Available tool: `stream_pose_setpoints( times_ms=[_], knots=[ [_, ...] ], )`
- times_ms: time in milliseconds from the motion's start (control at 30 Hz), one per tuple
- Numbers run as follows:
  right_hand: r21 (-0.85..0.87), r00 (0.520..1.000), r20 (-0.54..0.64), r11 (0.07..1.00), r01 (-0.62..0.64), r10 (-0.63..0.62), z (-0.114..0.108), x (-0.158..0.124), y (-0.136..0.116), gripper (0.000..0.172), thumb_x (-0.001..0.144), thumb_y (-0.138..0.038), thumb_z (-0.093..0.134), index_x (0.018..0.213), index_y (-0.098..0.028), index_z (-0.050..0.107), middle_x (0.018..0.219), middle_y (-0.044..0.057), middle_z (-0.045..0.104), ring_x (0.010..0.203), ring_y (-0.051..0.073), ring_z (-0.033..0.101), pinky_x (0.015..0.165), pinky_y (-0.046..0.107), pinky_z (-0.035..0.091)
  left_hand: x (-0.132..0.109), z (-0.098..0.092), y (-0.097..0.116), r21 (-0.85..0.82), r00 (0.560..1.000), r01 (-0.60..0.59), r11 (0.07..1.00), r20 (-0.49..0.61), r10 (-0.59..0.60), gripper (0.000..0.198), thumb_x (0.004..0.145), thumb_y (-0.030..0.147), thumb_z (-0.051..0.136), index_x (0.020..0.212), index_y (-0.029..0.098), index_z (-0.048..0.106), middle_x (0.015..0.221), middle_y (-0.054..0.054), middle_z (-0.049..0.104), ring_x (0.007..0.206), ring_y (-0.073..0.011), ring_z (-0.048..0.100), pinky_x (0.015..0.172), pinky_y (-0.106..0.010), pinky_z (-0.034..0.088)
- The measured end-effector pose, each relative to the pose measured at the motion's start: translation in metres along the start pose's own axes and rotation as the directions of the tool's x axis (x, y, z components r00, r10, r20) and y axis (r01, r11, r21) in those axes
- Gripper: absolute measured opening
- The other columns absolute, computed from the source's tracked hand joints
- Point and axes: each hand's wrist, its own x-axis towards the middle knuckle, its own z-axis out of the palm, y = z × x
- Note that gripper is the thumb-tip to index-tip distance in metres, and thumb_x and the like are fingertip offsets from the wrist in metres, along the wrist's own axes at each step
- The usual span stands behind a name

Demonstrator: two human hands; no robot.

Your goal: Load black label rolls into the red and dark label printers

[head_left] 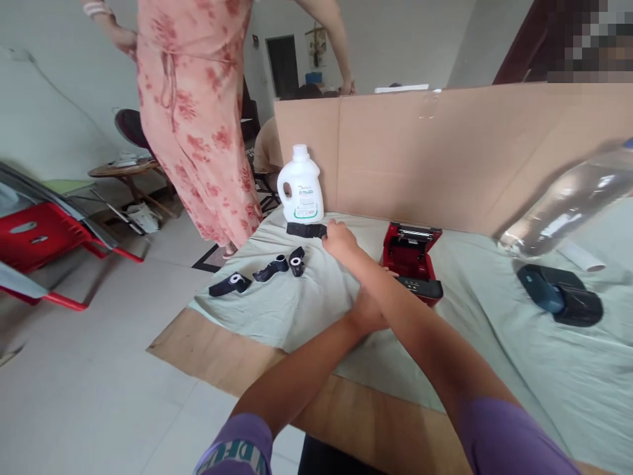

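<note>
On the counter [198, 340], a cloth [257, 316]. Along its left part, three rolls [271, 269] in a row; behind, in the right hand [340, 239], a strip [300, 230], just before a jug [302, 191]. Behind the jug, an upright cardboard panel [395, 152]. Right of the strip, before the panel, a printer [420, 288]. Farther right, a plastic bottle [558, 204], with a tube [583, 256] before it. Left of the counter, on the floor [123, 316], a chair [44, 231].

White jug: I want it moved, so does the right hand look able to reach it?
Probably yes: the right hand is close to the white jug, but it holds the black strip, which it would likely have to put down first.
</note>
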Motion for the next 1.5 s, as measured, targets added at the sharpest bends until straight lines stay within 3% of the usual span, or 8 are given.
stream_pose_setpoints(
  times_ms=[167, 400, 600, 767, 933, 1133, 1333, 1500],
  knots=[
    [-0.097, 0.999, 0.024, 0.995, -0.024, 0.026, 0.051, 0.039, -0.027, 0.044, 0.091, -0.012, 0.051, 0.134, -0.012, 0.045, 0.132, 0.023, 0.052, 0.104, 0.025, 0.066, 0.086, 0.036, 0.051, 0.005, 0.005, -0.007, 0.128, 0.999, -0.033, 0.991, 0.006, 0.032, 0.023, 0.081, 0.032, 0.073, 0.103, 0.028, 0.069, 0.128, -0.006, 0.062, 0.132, -0.0299, 0.049, 0.117, -0.05, 0.039],
    [-0.133, 0.998, 0.07, 0.991, 0.009, 0.0, 0.099, 0.045, -0.013, 0.037, 0.099, -0.019, 0.039, 0.135, -0.014, 0.046, 0.13, 0.022, 0.052, 0.103, 0.025, 0.065, 0.084, 0.037, 0.051, 0.001, 0.0, 0.005, 0.217, 0.994, -0.066, 0.974, -0.067, 0.082, 0.032, 0.085, 0.036, 0.061, 0.115, 0.025, 0.065, 0.134, -0.005, 0.058, 0.135, -0.0308, 0.048, 0.118, -0.043, 0.038],
    [-0.161, 0.996, 0.081, 0.986, 0.044, -0.031, 0.101, 0.045, -0.01, 0.044, 0.1, -0.027, 0.041, 0.142, -0.016, 0.044, 0.134, 0.02, 0.051, 0.108, 0.029, 0.058, 0.088, 0.039, 0.047, 0.003, 0.002, 0.001, 0.21, 0.995, -0.072, 0.975, -0.056, 0.086, 0.035, 0.082, 0.036, 0.067, 0.116, 0.025, 0.064, 0.134, -0.008, 0.059, 0.135, -0.0292, 0.046, 0.117, -0.042, 0.037],
    [-0.118, 0.978, -0.119, 0.98, 0.158, -0.172, 0.085, 0.033, -0.026, 0.052, 0.102, -0.034, 0.035, 0.153, -0.024, 0.037, 0.144, 0.015, 0.046, 0.123, 0.034, 0.041, 0.097, 0.045, 0.036, 0.003, 0.002, 0.006, 0.216, 0.998, -0.053, 0.975, -0.019, 0.058, 0.038, 0.078, 0.035, 0.067, 0.115, 0.026, 0.064, 0.136, -0.007, 0.058, 0.139, -0.0286, 0.043, 0.117, -0.045, 0.034],
    [-0.064, 0.843, 0.118, 0.843, 0.533, -0.524, 0.084, 0.017, -0.062, 0.033, 0.094, -0.035, 0.054, 0.122, -0.027, 0.07, 0.131, 0.01, 0.061, 0.119, 0.034, 0.042, 0.096, 0.046, 0.031, 0.003, -0.009, 0.015, 0.221, 0.998, -0.036, 0.975, -0.049, 0.048, 0.035, 0.082, 0.033, 0.061, 0.116, 0.024, 0.064, 0.134, -0.005, 0.059, 0.137, -0.0227, 0.045, 0.118, -0.037, 0.032],
    [-0.035, 0.833, 0.171, 0.842, 0.539, -0.526, 0.098, 0.005, -0.069, 0.031, 0.088, -0.02, 0.06, 0.116, -0.023, 0.072, 0.109, 0.012, 0.073, 0.116, 0.032, 0.05, 0.095, 0.046, 0.029, 0.002, -0.013, 0.017, 0.223, 0.998, -0.043, 0.974, -0.038, 0.053, 0.037, 0.084, 0.034, 0.06, 0.119, 0.024, 0.063, 0.137, -0.005, 0.057, 0.138, -0.0217, 0.044, 0.118, -0.036, 0.033],
    [0.429, 0.828, -0.153, 0.718, 0.548, -0.54, 0.055, -0.026, -0.037, 0.048, 0.089, -0.022, 0.054, 0.137, -0.024, 0.061, 0.116, 0.007, 0.069, 0.101, 0.021, 0.062, 0.099, 0.039, 0.039, 0.003, -0.002, 0.004, 0.232, 0.999, -0.031, 0.972, -0.027, 0.039, 0.039, 0.077, 0.036, 0.067, 0.114, 0.023, 0.066, 0.132, -0.008, 0.06, 0.136, -0.027, 0.045, 0.117, -0.042, 0.035],
    [0.747, 0.902, -0.166, 0.546, 0.38, -0.4, -0.025, -0.081, 0.041, 0.064, 0.088, -0.028, 0.059, 0.15, -0.023, 0.043, 0.107, 0.005, 0.069, 0.086, 0.018, 0.065, 0.079, 0.033, 0.053, 0.001, -0.009, 0.007, 0.171, 0.999, -0.026, 0.985, 0.032, 0.021, 0.042, 0.08, 0.035, 0.067, 0.119, 0.022, 0.062, 0.13, -0.012, 0.059, 0.13, -0.03, 0.05, 0.112, -0.046, 0.041]
  ],
)
